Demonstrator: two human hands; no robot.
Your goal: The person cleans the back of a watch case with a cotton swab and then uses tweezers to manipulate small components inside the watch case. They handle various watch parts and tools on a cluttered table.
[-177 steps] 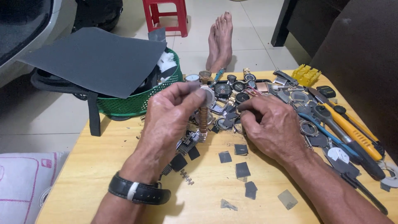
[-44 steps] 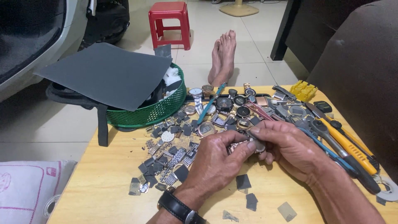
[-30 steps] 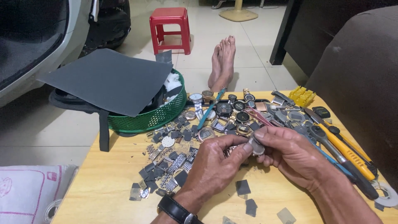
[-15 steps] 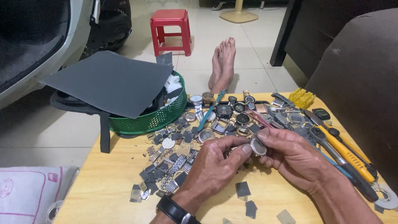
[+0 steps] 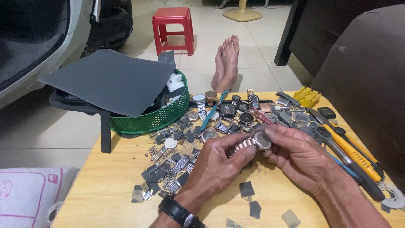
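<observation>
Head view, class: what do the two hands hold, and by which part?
Both hold one wristwatch: the left hand grips its metal band, while the right hand pinches the round case between thumb and fingers.

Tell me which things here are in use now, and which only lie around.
In use:
- watch, held between both hands
- left hand
- right hand

Lying around:
- watch parts spread on the table
- green basket under a grey sheet
- yellow knife
- red stool
</observation>
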